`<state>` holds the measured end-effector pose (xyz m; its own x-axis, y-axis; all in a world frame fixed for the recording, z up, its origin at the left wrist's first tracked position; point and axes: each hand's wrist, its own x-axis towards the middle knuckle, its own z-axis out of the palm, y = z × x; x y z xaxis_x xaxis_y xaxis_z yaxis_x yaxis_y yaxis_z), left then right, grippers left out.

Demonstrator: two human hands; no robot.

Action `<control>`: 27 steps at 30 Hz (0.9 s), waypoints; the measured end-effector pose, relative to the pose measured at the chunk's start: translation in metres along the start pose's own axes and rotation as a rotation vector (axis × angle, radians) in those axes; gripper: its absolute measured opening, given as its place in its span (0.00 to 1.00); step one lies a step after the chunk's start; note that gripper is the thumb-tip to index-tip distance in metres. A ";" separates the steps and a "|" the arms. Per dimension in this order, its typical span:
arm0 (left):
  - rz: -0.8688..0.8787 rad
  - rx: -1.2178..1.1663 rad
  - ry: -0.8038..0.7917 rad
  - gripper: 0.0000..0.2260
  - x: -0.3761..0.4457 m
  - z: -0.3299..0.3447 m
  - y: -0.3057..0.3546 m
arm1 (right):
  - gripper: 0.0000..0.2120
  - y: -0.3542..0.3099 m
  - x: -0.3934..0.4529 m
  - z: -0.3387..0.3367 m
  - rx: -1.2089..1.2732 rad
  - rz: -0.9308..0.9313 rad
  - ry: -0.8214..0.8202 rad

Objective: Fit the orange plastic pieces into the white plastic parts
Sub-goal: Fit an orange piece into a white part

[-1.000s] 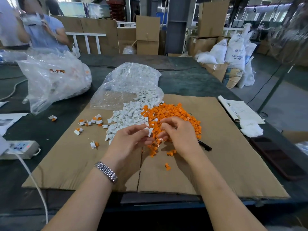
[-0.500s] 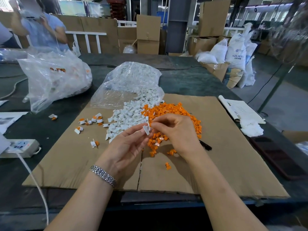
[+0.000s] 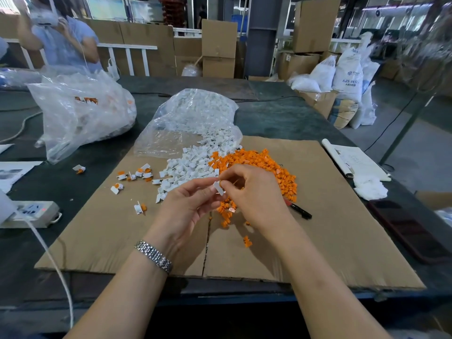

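a dark table (image 3: 281, 118) carries a sheet of cardboard (image 3: 330, 228); at its far edge lies a clear bag (image 3: 190, 118) spilling a heap of white parts (image 3: 188, 167), which touches a heap of orange pieces (image 3: 269, 167) on its right; a few joined white-and-orange bits (image 3: 137, 173) lie scattered to the left; a black pen (image 3: 299, 211) rests just beside the orange heap; over the near edge of the heaps, the left hand (image 3: 188, 211) and right hand (image 3: 254, 194) meet — both pinch one white part (image 3: 218, 187) between curled fingertips, lifted off the cardboard; whether an orange piece is in it, cannot tell.
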<state>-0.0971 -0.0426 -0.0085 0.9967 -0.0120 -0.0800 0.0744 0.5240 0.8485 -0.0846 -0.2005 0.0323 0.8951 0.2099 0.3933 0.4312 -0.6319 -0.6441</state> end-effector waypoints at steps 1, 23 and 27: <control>0.009 0.007 -0.001 0.09 0.000 0.001 0.000 | 0.05 -0.001 0.000 0.002 -0.017 -0.006 0.007; -0.085 0.094 0.041 0.09 -0.005 -0.007 0.013 | 0.10 0.002 -0.009 -0.001 0.000 -0.170 -0.043; -0.078 0.155 0.030 0.10 -0.008 -0.005 0.017 | 0.11 0.003 -0.008 -0.002 -0.025 -0.179 -0.046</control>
<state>-0.1036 -0.0289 0.0040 0.9865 -0.0213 -0.1623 0.1579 0.3848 0.9094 -0.0906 -0.2052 0.0286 0.8087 0.3542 0.4697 0.5818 -0.5995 -0.5496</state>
